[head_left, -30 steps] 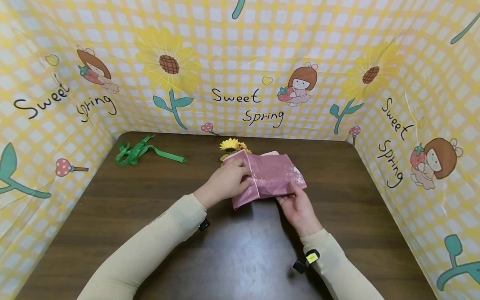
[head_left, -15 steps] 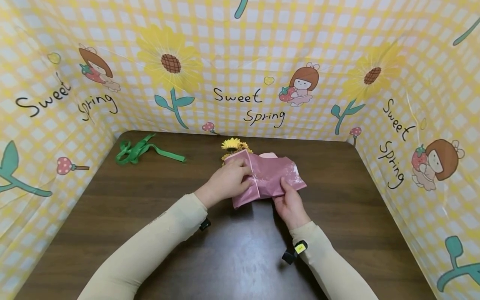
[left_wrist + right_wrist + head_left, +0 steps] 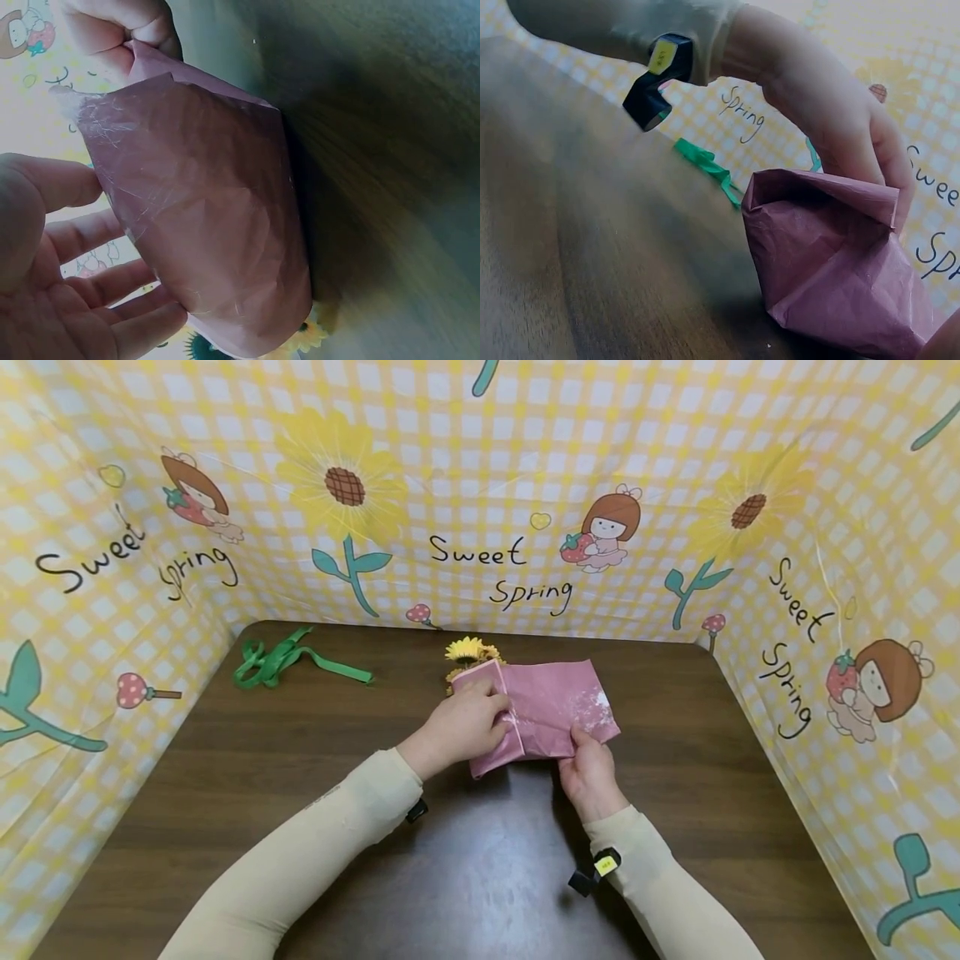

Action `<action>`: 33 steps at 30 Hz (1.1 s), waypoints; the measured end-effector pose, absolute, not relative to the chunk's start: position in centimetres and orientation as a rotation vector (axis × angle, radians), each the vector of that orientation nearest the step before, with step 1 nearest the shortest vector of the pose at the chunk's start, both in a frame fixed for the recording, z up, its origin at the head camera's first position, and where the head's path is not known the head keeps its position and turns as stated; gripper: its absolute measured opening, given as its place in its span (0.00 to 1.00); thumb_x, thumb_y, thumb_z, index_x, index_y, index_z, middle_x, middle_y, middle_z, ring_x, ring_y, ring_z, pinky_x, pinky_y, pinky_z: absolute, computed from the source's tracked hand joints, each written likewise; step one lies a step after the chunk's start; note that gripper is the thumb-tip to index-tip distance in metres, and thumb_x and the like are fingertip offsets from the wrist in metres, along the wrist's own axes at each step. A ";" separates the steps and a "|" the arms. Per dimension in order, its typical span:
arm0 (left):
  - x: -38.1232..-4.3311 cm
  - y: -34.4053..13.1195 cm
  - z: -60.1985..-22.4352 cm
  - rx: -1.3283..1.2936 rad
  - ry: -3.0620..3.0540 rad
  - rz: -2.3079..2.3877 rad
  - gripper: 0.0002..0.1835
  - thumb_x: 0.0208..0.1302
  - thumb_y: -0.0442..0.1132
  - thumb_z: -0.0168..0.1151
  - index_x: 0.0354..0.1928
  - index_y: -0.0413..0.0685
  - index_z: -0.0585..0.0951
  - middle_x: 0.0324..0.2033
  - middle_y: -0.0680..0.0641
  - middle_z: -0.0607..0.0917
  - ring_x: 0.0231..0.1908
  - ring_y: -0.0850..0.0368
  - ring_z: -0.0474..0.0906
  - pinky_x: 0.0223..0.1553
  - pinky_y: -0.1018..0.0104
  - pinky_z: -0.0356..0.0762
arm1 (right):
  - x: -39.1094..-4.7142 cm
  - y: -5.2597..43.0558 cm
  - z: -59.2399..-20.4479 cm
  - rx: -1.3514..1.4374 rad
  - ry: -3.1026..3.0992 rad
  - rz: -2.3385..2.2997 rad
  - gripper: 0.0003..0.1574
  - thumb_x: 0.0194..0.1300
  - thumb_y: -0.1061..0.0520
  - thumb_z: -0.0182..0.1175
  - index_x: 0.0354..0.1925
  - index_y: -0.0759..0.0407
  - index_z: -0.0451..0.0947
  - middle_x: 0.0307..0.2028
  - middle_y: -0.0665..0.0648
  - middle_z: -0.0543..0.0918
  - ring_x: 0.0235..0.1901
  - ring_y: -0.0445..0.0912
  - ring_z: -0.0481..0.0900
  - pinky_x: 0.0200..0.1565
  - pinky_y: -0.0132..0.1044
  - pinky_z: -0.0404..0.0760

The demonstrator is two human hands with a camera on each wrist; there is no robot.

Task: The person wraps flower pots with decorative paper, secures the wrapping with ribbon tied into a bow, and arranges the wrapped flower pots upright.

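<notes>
A bundle wrapped in pink wrapping paper [image 3: 551, 706] lies near the table's back middle, its right part spread fairly flat. Yellow artificial flowers [image 3: 467, 652] poke out at its far left end. My left hand [image 3: 468, 718] lies over the left part of the wrap, its bent fingers holding the paper near a folded edge; its fingertips meet the paper's side in the left wrist view. At the lower right edge my right hand [image 3: 590, 777] pinches the paper, thumb on top and fingers underneath. The right wrist view shows a pleated, hollow end of the wrap [image 3: 832, 255].
A loose green ribbon [image 3: 281, 660] lies at the back left of the dark wooden table [image 3: 247, 793]. Yellow checked cloth [image 3: 480, 468] with printed sunflowers walls off the back and both sides. Each wrist carries a small black camera [image 3: 596, 872].
The right hand shifted left along the paper's lower edge, then slightly right. The paper's right part has spread flatter, its far corner rising, covering the pale flap behind. The left hand has barely moved.
</notes>
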State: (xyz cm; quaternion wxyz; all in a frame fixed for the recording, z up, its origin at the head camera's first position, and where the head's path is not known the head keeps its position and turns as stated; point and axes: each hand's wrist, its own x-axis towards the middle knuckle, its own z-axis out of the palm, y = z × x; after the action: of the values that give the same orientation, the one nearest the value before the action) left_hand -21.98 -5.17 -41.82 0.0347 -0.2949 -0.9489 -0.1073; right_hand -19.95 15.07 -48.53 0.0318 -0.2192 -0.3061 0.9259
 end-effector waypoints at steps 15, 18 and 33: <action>-21.6 -4.1 -41.5 -0.941 -2.961 -0.267 0.15 0.74 0.50 0.59 0.55 0.56 0.86 0.43 0.45 0.79 0.41 0.53 0.74 0.40 0.54 0.81 | -18.9 14.2 -47.1 -0.677 -1.294 2.622 0.21 0.81 0.59 0.47 0.66 0.64 0.61 0.56 0.55 0.71 0.60 0.47 0.72 0.67 0.38 0.72; -21.5 -3.9 -41.4 -0.934 -2.967 -0.260 0.15 0.74 0.49 0.58 0.55 0.56 0.86 0.43 0.44 0.78 0.41 0.52 0.74 0.41 0.53 0.81 | -18.6 13.9 -47.0 -0.644 -1.351 2.594 0.24 0.81 0.59 0.47 0.70 0.65 0.60 0.59 0.57 0.71 0.62 0.49 0.71 0.68 0.40 0.72; -21.4 -4.0 -41.5 -0.939 -2.951 -0.239 0.15 0.74 0.50 0.58 0.55 0.57 0.86 0.43 0.46 0.78 0.42 0.52 0.73 0.43 0.54 0.82 | -17.7 12.0 -46.6 -0.482 -1.552 2.395 0.25 0.78 0.61 0.52 0.68 0.69 0.69 0.64 0.64 0.76 0.62 0.50 0.74 0.68 0.42 0.70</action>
State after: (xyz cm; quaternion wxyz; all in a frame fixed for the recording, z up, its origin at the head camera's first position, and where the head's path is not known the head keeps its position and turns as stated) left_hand -21.37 -4.00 -41.53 0.0180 -0.3023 -0.9499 -0.0769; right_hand -17.70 12.04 -46.64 0.1233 -0.1652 -0.5321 0.8212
